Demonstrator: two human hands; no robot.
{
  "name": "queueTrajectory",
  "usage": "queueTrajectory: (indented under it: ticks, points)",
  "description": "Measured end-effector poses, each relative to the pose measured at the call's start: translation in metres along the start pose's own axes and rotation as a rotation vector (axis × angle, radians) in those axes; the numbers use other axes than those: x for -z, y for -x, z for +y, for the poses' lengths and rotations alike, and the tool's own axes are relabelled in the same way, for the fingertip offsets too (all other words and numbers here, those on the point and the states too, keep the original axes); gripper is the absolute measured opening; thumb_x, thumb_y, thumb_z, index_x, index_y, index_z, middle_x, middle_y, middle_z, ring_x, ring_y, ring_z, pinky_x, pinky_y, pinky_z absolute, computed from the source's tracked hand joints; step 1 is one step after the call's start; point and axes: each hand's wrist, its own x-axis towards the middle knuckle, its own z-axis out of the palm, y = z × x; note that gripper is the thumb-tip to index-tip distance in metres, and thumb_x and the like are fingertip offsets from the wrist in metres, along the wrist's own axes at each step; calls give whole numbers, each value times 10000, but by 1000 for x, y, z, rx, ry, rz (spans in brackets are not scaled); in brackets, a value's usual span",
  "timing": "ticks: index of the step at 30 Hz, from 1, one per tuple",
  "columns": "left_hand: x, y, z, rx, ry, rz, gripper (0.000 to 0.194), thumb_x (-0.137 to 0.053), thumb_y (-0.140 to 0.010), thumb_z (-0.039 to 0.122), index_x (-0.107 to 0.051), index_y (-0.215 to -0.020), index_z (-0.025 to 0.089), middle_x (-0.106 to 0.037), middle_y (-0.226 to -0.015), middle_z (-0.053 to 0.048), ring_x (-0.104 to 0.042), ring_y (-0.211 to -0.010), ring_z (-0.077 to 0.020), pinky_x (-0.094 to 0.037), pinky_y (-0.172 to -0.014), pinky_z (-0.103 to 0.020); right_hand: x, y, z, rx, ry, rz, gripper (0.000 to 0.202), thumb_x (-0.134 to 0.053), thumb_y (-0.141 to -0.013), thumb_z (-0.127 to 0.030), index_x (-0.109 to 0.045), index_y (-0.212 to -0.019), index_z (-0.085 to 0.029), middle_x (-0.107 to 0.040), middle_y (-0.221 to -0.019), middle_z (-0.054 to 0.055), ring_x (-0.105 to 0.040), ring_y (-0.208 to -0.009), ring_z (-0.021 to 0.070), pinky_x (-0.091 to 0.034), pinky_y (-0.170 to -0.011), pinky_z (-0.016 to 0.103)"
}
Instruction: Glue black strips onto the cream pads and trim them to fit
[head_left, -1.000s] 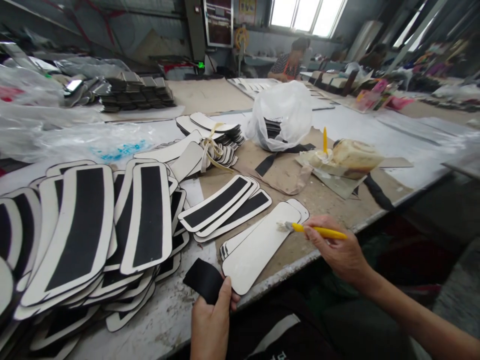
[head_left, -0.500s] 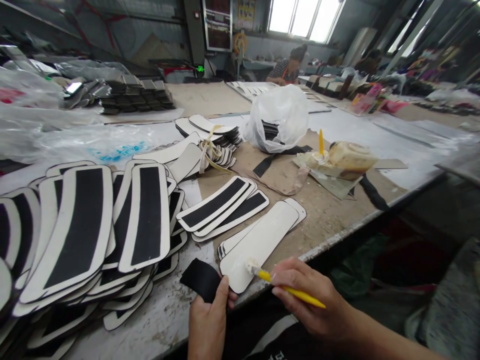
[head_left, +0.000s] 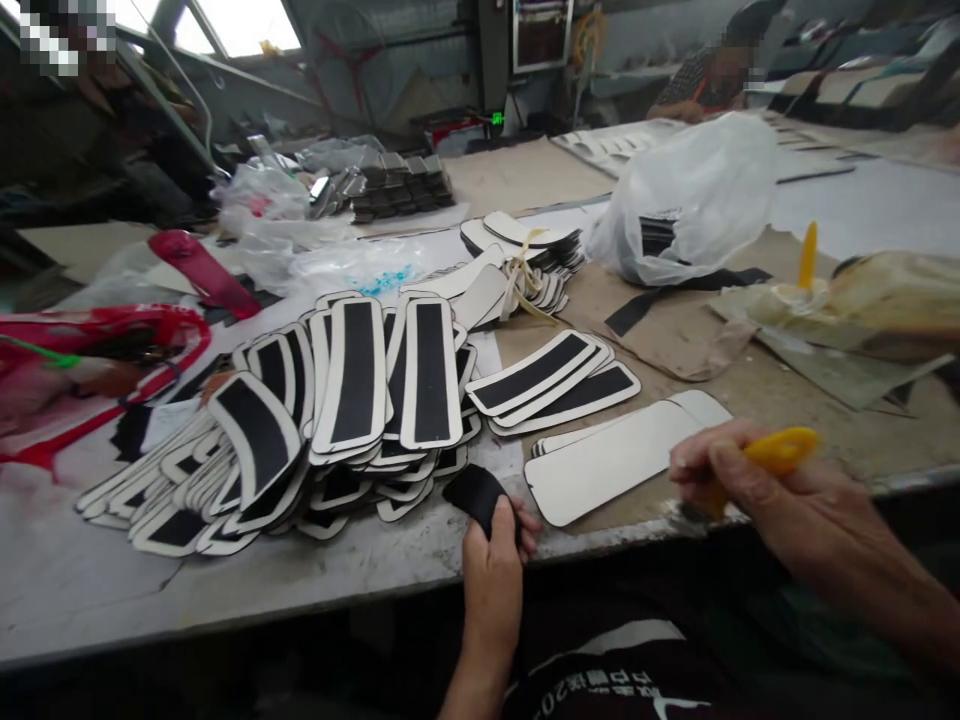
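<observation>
My left hand (head_left: 499, 540) pinches a curved black strip (head_left: 474, 492) at the table's front edge. In my right hand (head_left: 750, 475) is a yellow-handled brush (head_left: 781, 452), its bristles pointing down and partly blurred. Between the hands lies a plain white curved panel (head_left: 600, 465) on a few others. Behind it rest several white panels with black strips on them (head_left: 534, 373). A large heap of similar panels (head_left: 358, 375) spreads to the left of my left hand.
A clear plastic bag (head_left: 690, 200) holding dark pieces stands behind the panels. A glue-smeared container (head_left: 885, 300) with an upright yellow handle (head_left: 808, 255) sits at right. Red bags (head_left: 172, 330) lie at left. A person (head_left: 709, 75) sits across the table.
My right hand has lifted the brush off the white panel and moved it right. My left hand still holds the black strip. The view has swung left.
</observation>
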Motion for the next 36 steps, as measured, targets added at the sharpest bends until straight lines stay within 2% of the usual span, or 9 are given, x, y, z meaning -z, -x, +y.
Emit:
queueTrajectory:
  ticks: [5,9,14,18,21,25,28,31,36]
  points:
    - [-5,29,21,-78,-35,-105,333,-537,-827,446,-628,-721,144,-620,-627,-26,-510,-543,-115,-411,-530,-231,-37,-9,-21,-9,-109,-391,310,-537,-832,-479,-573,-726,-190,-512,-615,-22,-477,-556,109,-409,-525,229]
    - [-10,45,27,-53,-43,-181,349,-594,-784,455,-649,-663,131,-603,-563,-24,-500,-498,-100,-401,-500,-212,-62,-10,-21,-234,-414,-630,299,-598,-792,-467,-513,-720,-188,-523,-537,-50,-497,-474,91,-359,-440,196]
    - [-16,50,11,2,-5,-236,378,-635,-735,486,-669,-657,117,-619,-557,-42,-525,-486,-112,-429,-490,-218,-63,5,-18,-274,-452,-481,322,-570,-804,-500,-498,-722,-197,-464,-464,-79,-420,-373,69,-325,-365,184]
    - [-18,57,-2,74,21,-236,405,-658,-705,506,-680,-663,104,-648,-574,-69,-573,-517,-145,-463,-535,-244,-46,6,-16,-175,-456,-290,267,-612,-795,-438,-532,-736,-191,-572,-674,-21,-555,-611,106,-485,-593,214]
    - [-13,60,-7,170,93,-155,417,-685,-680,506,-686,-775,100,-672,-609,-77,-594,-536,-166,-473,-546,-263,-28,-2,-8,-165,-519,-252,251,-639,-772,-437,-571,-793,-196,-600,-799,1,-578,-737,138,-503,-709,246]
    - [-3,48,-9,233,120,13,396,-684,-688,495,-666,-809,119,-629,-589,-18,-525,-492,-107,-416,-482,-214,-1,-11,12,-238,-429,-228,289,-688,-719,-441,-610,-872,-208,-590,-787,-8,-566,-698,142,-490,-627,228]
    - [-3,32,-5,157,41,104,343,-674,-712,462,-634,-724,122,-581,-561,8,-455,-474,-69,-360,-458,-185,19,-12,25,-300,-256,-291,347,-672,-715,-481,-614,-899,-193,-559,-731,-6,-518,-615,128,-444,-516,213]
    - [-9,16,3,123,-6,105,362,-686,-699,457,-615,-804,118,-561,-555,20,-441,-471,-69,-342,-450,-185,29,-12,27,-322,-112,-453,371,-596,-754,-536,-587,-857,-181,-476,-638,-31,-425,-529,99,-376,-450,203]
    - [-18,-2,7,130,-87,58,349,-683,-700,409,-601,-833,96,-524,-522,34,-420,-467,-77,-327,-457,-199,16,-21,9,-151,14,-715,311,-528,-829,-471,-533,-741,-173,-379,-601,-55,-321,-525,79,-313,-457,191]
